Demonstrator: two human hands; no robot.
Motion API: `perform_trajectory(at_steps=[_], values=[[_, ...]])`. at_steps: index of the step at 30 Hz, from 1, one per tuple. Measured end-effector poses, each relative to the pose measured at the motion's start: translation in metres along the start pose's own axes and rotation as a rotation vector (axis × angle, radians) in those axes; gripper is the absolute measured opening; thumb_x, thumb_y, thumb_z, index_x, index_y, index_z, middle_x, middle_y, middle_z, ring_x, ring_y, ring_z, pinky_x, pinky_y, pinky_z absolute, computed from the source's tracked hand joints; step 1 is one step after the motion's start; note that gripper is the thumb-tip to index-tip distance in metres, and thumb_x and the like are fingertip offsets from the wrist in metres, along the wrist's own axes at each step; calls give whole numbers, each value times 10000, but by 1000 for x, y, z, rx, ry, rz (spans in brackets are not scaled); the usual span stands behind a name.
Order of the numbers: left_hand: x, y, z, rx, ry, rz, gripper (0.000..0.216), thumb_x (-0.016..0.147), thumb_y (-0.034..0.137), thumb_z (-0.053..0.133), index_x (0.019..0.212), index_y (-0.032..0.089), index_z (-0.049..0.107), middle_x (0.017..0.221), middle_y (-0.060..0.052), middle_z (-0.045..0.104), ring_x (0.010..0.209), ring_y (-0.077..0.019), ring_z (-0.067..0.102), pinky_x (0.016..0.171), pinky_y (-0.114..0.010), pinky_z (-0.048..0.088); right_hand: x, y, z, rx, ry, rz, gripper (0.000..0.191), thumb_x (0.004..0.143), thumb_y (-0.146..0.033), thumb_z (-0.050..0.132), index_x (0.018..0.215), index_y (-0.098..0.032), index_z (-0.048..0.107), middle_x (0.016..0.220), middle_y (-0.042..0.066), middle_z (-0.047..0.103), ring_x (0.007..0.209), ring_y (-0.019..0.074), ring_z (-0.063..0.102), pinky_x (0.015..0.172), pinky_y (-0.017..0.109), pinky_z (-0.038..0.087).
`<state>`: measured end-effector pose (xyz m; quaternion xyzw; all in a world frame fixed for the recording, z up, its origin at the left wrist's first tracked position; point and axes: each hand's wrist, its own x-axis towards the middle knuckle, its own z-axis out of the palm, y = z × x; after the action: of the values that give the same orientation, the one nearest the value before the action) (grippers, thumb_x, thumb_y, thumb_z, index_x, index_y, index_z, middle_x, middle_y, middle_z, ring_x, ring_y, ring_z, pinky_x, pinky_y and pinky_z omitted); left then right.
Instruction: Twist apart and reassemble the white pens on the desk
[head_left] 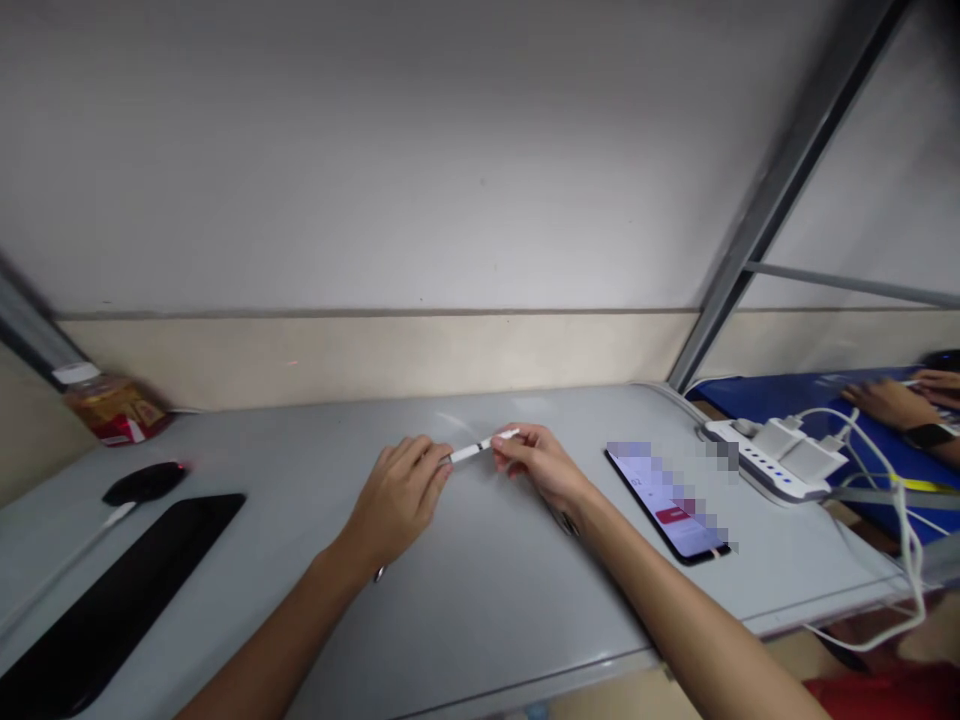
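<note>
A slim white pen (469,453) with a dark band is held almost level above the grey desk, its right end slightly higher. My left hand (405,490) is closed round its left end, which the fingers mostly hide. At the other end, my right hand (536,462) pinches it between thumb and fingers, and a white tip sticks out past them. Beneath my left wrist a small shiny item (379,574) shows in part. Another small dark, shiny thing (562,520) peeks out beside my right wrist; I cannot make out either one.
To the right lie a lit phone (667,505) and a white power strip (765,460) with plugged-in chargers and cables. At left are a drink bottle (112,405), a black mouse (146,484) and a black slab-like item (127,600). Another person's hands (892,405) are at the neighbouring blue desk.
</note>
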<state>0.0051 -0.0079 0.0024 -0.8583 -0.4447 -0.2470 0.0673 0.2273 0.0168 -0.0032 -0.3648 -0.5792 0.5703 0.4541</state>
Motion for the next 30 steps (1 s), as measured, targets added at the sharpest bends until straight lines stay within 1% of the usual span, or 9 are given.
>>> perform_trajectory(at_steps=[3,5,7,10,12,15,20,26,30], values=[[-1,-3,1,-36,-37,16,242,952,322,393,1113,214,537,1044,-58,588,980,-212,529,845,-365,397,5,-2,-6,228,118,-34,244,822,-411,607,859,-170,598,888,55,631,800,149,592,691,252,468],[-2,-7,3,4,-47,4,238,943,338,409,1091,210,544,1043,-57,591,972,-219,533,846,-378,399,7,-4,-12,421,174,5,226,850,-396,572,905,-176,572,805,35,604,679,122,569,597,230,468],[-3,-11,6,83,-48,-25,220,931,338,423,1041,206,560,1019,-58,597,949,-229,534,832,-390,400,8,-5,-20,586,209,38,204,859,-368,573,959,-191,551,618,-37,477,454,68,392,393,173,315],[-3,-15,9,205,-72,-80,156,896,296,451,937,197,564,959,-64,598,920,-241,529,793,-393,402,7,-4,-28,718,164,22,275,875,-270,567,1138,-298,491,581,-80,407,393,52,241,348,143,139],[-4,-18,8,269,-99,-109,114,862,278,475,884,196,551,936,-72,592,915,-252,521,764,-391,400,6,-3,-30,756,147,-2,347,885,-243,557,1196,-356,453,591,-81,409,396,52,240,359,138,121],[-5,-22,5,327,-110,-135,131,826,291,501,906,197,547,983,-88,583,952,-274,506,773,-403,397,6,-1,-31,769,170,-10,290,888,-226,548,1145,-340,474,579,-80,389,394,50,233,362,144,104],[-6,-33,5,256,-166,-176,225,816,348,514,986,206,554,1090,-92,576,1014,-279,503,814,-411,413,6,0,-29,759,163,-22,319,891,-232,549,1181,-339,470,597,-76,402,404,48,234,365,149,117],[-11,-50,18,99,-223,-146,502,875,411,464,1360,292,414,1431,-69,424,1278,-277,400,977,-443,381,5,0,-27,726,104,-7,344,881,-249,559,1199,-339,467,591,-80,374,406,52,220,359,155,116],[-15,-59,27,35,-266,-170,520,902,447,422,1397,292,392,1485,-65,378,1346,-271,342,1037,-462,337,6,0,-25,715,96,-1,319,873,-264,575,1168,-334,476,592,-82,358,409,50,205,360,156,99]])
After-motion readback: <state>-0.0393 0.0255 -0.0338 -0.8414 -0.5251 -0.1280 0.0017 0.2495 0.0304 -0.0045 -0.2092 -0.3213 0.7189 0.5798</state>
